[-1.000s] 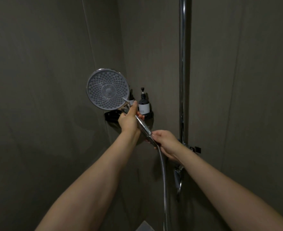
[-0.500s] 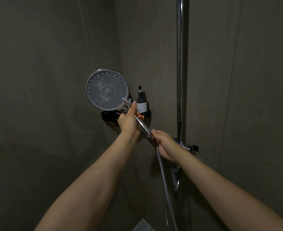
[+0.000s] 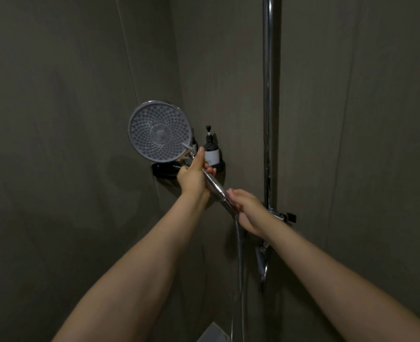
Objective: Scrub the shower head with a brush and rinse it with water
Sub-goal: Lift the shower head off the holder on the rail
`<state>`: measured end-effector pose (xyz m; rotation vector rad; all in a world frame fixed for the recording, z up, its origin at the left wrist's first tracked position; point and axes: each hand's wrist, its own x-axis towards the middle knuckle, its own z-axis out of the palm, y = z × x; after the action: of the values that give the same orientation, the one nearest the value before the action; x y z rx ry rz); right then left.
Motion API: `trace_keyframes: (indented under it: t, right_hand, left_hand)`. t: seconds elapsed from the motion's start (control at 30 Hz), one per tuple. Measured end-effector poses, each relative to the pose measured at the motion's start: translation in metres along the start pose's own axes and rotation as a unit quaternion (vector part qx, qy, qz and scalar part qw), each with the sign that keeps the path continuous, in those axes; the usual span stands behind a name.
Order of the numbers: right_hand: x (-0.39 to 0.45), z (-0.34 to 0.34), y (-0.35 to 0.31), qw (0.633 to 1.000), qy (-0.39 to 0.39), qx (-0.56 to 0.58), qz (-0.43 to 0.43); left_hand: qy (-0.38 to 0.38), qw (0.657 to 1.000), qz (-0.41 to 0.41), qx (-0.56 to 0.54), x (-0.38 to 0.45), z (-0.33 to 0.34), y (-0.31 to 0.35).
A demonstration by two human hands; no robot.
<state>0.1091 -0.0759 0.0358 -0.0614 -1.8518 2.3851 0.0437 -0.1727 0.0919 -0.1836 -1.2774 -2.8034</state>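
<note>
A round chrome shower head (image 3: 158, 130) with a grey nozzle face points toward me, held up in the shower's corner. My left hand (image 3: 193, 175) grips the upper part of its chrome handle (image 3: 215, 186), thumb up near the head. My right hand (image 3: 247, 208) grips the handle's lower end, where the metal hose (image 3: 238, 267) joins and hangs down. No brush is in view and no water comes out.
A dark pump bottle (image 3: 211, 149) stands in a black corner shelf (image 3: 164, 170) behind the shower head. A vertical chrome riser rail (image 3: 268, 95) runs up the right wall, with the mixer valve (image 3: 281, 215) and a lever (image 3: 263, 265) below. Dark walls surround.
The view has shifted slightly, with the rail and shelf drifting left. Both hands keep their grip on the handle, and the shower head stays in about the same place.
</note>
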Motion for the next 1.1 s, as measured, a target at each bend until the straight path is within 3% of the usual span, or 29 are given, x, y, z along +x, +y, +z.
trace_keyframes:
  t: [0.1,0.2,0.33,0.5,0.63,0.77,0.9,1.0,1.1]
  right_hand:
    - [-0.001,-0.001,0.002,0.998,-0.04,-0.054,0.01]
    - [-0.003,0.0,0.006,0.994,-0.022,-0.106,-0.011]
    - [-0.003,-0.001,0.007,0.999,-0.034,-0.015,-0.01]
    - [0.0,0.003,0.008,0.989,0.007,-0.141,-0.04]
    - [0.0,0.003,0.007,0.999,-0.016,-0.039,-0.021]
    - [0.001,0.0,0.007,0.973,0.015,-0.224,-0.053]
    - [0.001,0.001,0.01,0.984,-0.008,-0.17,-0.046]
    - [-0.001,0.0,0.009,0.952,-0.026,-0.299,-0.057]
    - [-0.002,0.004,0.011,0.951,-0.034,-0.295,-0.084]
  left_hand:
    - [-0.001,1.0,0.006,0.015,-0.001,0.001,0.0]
    - [0.001,0.999,0.003,0.031,-0.003,0.0,-0.001]
    - [-0.003,0.999,0.004,0.039,-0.002,0.0,-0.001]
    - [-0.004,0.999,0.006,0.033,-0.003,0.0,-0.002]
    - [-0.008,0.999,0.009,0.03,-0.001,0.001,-0.001]
    - [-0.007,1.0,0.009,0.029,-0.002,0.0,-0.003]
    - [-0.006,0.999,0.009,0.034,-0.001,0.0,-0.003]
    - [-0.008,0.999,0.01,0.047,-0.003,0.0,-0.004]
    - [-0.013,0.998,0.009,0.061,-0.003,-0.001,-0.004]
